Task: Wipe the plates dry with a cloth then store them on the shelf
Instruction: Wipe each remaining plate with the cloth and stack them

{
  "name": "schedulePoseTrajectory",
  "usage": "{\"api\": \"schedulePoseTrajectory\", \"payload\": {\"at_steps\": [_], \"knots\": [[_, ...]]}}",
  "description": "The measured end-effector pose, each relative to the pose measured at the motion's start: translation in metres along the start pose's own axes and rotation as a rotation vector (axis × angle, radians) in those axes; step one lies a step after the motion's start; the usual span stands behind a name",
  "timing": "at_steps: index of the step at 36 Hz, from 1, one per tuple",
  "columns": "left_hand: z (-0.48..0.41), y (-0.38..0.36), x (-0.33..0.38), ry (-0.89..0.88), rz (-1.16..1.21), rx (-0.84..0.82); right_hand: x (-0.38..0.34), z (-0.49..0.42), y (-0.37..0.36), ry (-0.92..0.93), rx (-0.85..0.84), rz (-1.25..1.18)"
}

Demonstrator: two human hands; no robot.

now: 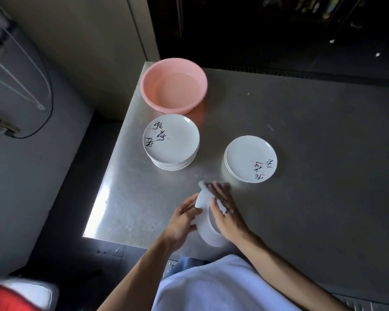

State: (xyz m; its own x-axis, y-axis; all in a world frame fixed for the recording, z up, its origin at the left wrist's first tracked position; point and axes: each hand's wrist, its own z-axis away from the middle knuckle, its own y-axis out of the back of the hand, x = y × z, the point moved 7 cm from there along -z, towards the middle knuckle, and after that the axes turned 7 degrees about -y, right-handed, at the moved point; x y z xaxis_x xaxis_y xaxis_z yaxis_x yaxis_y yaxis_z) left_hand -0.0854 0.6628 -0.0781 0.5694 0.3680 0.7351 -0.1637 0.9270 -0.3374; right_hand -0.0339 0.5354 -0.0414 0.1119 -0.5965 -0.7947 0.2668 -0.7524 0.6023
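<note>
- One head-worn wide-angle view, peering steeply down onto the steel table (312, 135) from its near edge.
- Close range; pink basin (173, 86) at the far corner.

Pink basin (173, 85) — white plates (171, 140), black calligraphy — grey table (301, 122).
</note>
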Motion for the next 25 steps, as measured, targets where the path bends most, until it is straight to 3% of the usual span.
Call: {"api": "schedulePoseTrajectory", "payload": {"at_steps": [2,4,7,9,10,13,15,17,19,21,22,25], "knots": [[0.001,0.000,0.005,-0.023,-0.067,-0.035,-0.008,0.008,-0.010,0.162,-0.074,0.112],[0.001,0.004,0.004,-0.023,-0.094,-0.045,0.003,0.009,-0.015,0.175,-0.091,0.228],[0.002,0.008,0.003,0.004,-0.110,-0.061,0.039,0.001,-0.007,-0.200,-0.016,0.255],[0.002,0.008,0.002,0.012,-0.115,-0.058,0.050,-0.001,-0.006,-0.340,-0.002,0.199],[0.002,0.007,0.001,0.014,-0.115,-0.058,0.044,0.000,-0.008,-0.277,-0.004,0.200],[0.002,0.005,-0.002,0.002,-0.110,-0.056,0.004,0.018,-0.024,0.168,-0.135,0.242],[0.003,0.004,-0.004,-0.018,-0.104,-0.045,-0.002,0.024,-0.030,0.256,-0.208,0.253],[0.002,0.006,-0.008,-0.011,-0.033,-0.012,0.005,0.017,-0.021,0.190,-0.060,0.248],[0.002,0.008,-0.014,0.005,0.057,0.036,0.021,0.004,-0.002,-0.081,0.132,0.193],[0.003,0.010,-0.016,0.019,0.092,0.086,0.039,-0.004,0.009,-0.409,0.134,0.043],[0.002,0.011,-0.017,0.024,0.091,0.106,0.042,-0.005,0.009,-0.479,0.119,-0.006],[-0.001,0.012,-0.015,0.048,0.026,0.123,0.017,-0.001,0.001,-0.249,0.057,0.002]]}}
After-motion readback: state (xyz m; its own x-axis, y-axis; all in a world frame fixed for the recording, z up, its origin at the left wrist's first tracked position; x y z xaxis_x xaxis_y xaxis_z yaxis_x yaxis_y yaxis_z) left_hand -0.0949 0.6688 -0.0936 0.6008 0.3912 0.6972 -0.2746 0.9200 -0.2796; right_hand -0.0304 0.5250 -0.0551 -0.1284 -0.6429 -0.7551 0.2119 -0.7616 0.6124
